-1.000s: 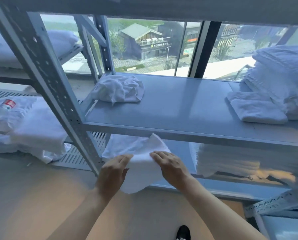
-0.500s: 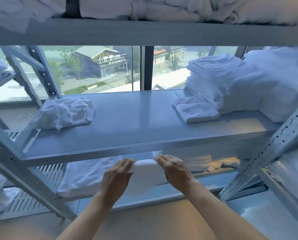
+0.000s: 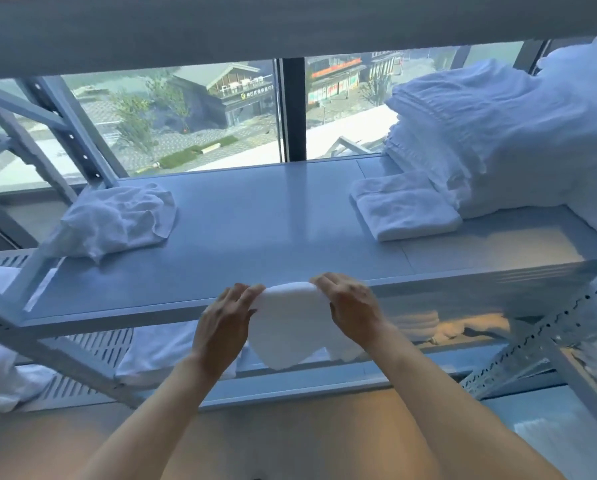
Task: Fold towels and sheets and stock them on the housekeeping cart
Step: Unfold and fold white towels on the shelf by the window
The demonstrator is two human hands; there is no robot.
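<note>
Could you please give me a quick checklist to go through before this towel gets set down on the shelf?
1. Left hand grips the held towel: ok.
2. Right hand grips its other end: ok.
3. Towel fully folded: not ok, its lower edge hangs loose.
4. Bare space on the shelf ahead: ok.
5. Folded towel lies flat enough to stack on: ok.
6. Crumpled towel folded: not ok.

A grey metal shelving rack (image 3: 255,216) with perforated uprights (image 3: 539,327) stands against a tall window (image 3: 200,116). A dark mullion (image 3: 292,109) splits the glass. Outside lie a pitched-roof building (image 3: 227,88), trees (image 3: 134,112) and a storefront with an orange sign (image 3: 336,69)
</note>
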